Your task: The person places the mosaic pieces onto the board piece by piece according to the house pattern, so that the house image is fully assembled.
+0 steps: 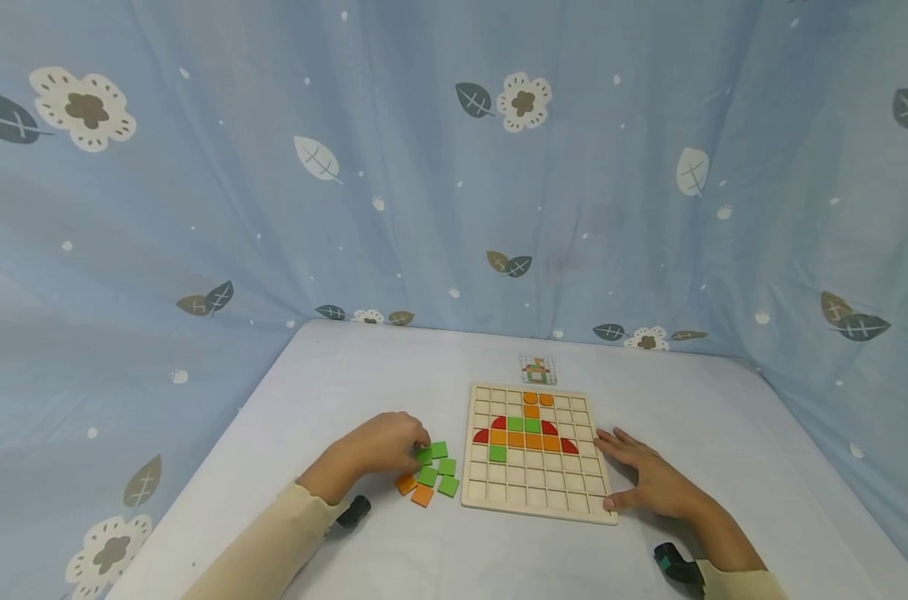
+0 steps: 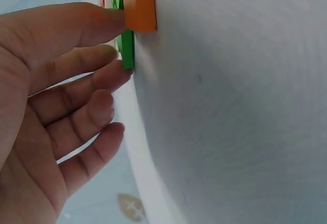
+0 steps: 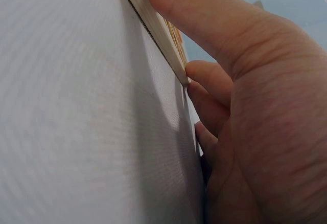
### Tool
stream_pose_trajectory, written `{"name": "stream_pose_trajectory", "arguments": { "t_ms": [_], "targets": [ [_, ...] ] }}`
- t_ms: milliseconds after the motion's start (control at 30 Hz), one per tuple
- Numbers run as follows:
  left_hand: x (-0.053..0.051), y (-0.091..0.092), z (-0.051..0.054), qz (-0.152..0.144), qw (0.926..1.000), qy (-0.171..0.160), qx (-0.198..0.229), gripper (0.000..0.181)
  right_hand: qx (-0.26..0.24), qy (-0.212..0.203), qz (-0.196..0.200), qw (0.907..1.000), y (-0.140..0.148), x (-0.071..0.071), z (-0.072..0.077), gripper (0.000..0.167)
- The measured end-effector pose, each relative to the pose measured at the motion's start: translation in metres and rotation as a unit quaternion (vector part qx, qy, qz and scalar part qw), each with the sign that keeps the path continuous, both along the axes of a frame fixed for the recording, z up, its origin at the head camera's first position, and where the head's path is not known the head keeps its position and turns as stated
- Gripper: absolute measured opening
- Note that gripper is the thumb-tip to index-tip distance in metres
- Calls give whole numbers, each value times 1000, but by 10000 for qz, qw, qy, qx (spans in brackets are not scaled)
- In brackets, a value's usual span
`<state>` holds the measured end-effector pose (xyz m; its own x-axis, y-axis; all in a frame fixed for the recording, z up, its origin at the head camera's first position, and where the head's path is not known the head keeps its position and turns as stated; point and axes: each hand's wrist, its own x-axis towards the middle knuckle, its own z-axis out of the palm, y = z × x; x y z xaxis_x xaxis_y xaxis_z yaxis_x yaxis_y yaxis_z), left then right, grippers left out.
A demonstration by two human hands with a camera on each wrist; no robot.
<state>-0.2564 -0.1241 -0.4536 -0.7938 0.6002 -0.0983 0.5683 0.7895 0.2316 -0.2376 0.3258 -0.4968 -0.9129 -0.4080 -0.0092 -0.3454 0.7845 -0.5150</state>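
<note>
My left hand (image 1: 385, 442) is over a loose group of square tiles left of the board, thumb and fingertips pinching a green tile (image 1: 424, 457). In the left wrist view, the thumb tip is beside an orange tile (image 2: 140, 6), and a fingertip meets a green tile's edge (image 2: 127, 50). A wooden grid board (image 1: 536, 498) holds orange, green and red pieces in a symmetric figure, with two orange discs (image 1: 538, 400) at its top. My right hand (image 1: 652, 483) rests along the board's right edge, fingers extended, thumb on the near corner.
More green tiles (image 1: 448, 486) and orange tiles (image 1: 422, 496) lie between the left hand and the board. A small pattern card (image 1: 538, 370) lies behind the board. The white table (image 1: 379, 367) meets a blue floral curtain (image 1: 424, 208) at the back.
</note>
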Motion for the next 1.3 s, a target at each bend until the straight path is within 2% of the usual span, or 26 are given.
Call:
{"name": "stream_pose_trajectory", "arguments": {
  "t_ms": [167,367,600,900,1100,1300],
  "targets": [
    [-1,0,4,51,10000,18,-22,23,23,0,-5,10000,-1,0,1,106],
    [3,8,12,-215,9996,174,65,23,76,2,-35,10000,-1,0,0,105],
    [1,28,12,-675,9969,397,28,18,72,-31,-108,9999,1,-1,-3,106],
    [2,55,11,-1116,9920,578,-94,15,47,-15,-7,10000,2,-1,-3,106],
    [4,71,8,-1347,9877,757,-216,17,74,-2,-12,10000,1,-1,-3,105],
    [2,85,6,-1517,9840,914,-178,6,23,-22,-6,10000,1,-2,-3,105]
  ]
}}
